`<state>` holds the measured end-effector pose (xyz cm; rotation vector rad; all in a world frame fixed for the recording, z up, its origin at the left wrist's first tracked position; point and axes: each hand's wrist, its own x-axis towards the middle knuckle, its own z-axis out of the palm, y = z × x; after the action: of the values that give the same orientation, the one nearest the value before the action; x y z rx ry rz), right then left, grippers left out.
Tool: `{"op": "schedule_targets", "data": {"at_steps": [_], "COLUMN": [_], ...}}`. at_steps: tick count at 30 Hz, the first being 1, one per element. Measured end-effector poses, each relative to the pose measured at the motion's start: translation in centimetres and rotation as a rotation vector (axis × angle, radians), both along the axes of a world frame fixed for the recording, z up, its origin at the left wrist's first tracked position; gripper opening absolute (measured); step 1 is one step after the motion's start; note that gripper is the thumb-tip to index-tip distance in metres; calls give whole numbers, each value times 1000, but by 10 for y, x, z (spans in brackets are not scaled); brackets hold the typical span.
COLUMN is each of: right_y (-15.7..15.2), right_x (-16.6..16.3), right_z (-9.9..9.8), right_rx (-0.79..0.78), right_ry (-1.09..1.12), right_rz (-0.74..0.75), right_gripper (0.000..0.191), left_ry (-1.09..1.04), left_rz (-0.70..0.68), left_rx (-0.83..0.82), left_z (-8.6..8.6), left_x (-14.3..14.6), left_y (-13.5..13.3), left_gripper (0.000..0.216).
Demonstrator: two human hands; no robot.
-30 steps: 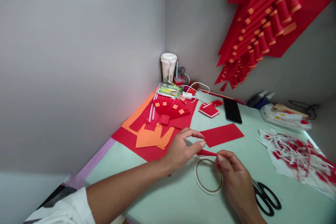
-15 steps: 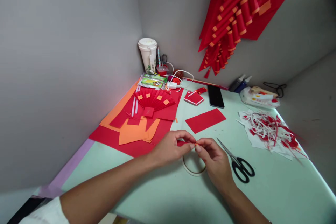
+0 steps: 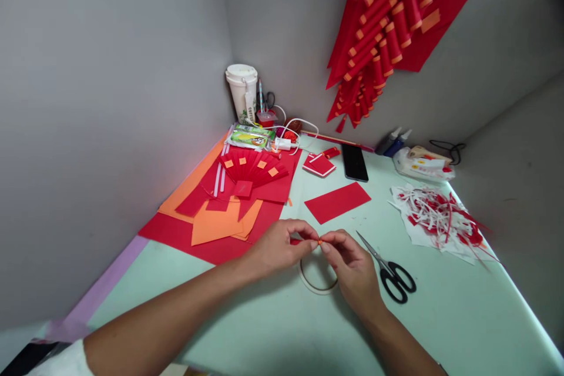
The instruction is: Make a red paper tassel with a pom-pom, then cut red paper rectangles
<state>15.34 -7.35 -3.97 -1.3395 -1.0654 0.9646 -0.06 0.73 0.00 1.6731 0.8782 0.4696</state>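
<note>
My left hand (image 3: 278, 247) is closed around a small red paper roll (image 3: 296, 241), mostly hidden by the fingers. At its right end shows a bit of orange, which the thumb and forefinger of my right hand (image 3: 355, 264) pinch. The fingertips of both hands meet there, above the table. Below them lies a thin ring of tape (image 3: 318, 291), partly covered by the hands. Black-handled scissors (image 3: 392, 275) rest to the right of my right hand, blades pointing away to the left. Just beyond the hands is a flat red paper rectangle (image 3: 338, 202).
Red and orange sheets (image 3: 215, 226) with a folded red fan (image 3: 253, 167) cover the table's left. Behind stand a white cup (image 3: 243, 91), a phone (image 3: 355, 163) and small red pieces (image 3: 319, 165). Paper shreds (image 3: 440, 214) lie right. Red paper rolls (image 3: 392, 17) hang on the wall.
The whole view has shifted slightly, so things appear a little further left. Both hands keep their pinch on the paper roll, with the fingertips slightly closer together over the orange end.
</note>
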Motion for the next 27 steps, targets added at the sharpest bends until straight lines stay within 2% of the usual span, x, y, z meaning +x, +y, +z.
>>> {"op": "schedule_targets", "data": {"at_steps": [3, 6, 9, 16, 22, 27], "right_y": [1, 1, 1, -2, -2, 0], "right_x": [0, 0, 0, 0, -1, -1], "right_z": [-1, -3, -4, -5, -7, -6], "right_rx": [-27, -20, 10, 74, 159, 137], "right_ry": [-13, -35, -57, -20, -27, -18], "right_rz": [35, 66, 91, 155, 161, 156], "right_gripper": [9, 11, 11, 11, 10, 10], "left_ry": [60, 88, 77, 13, -79, -102], "left_rz": [-19, -28, -45, -113, -112, -93], "left_rx": [138, 142, 49, -306, -407, -474], "left_z": [-1, 0, 2, 6, -2, -3], "left_x": [-1, -1, -3, -13, -11, -8], "left_y": [2, 2, 2, 9, 9, 8], "left_gripper": [13, 13, 16, 31, 27, 28]}}
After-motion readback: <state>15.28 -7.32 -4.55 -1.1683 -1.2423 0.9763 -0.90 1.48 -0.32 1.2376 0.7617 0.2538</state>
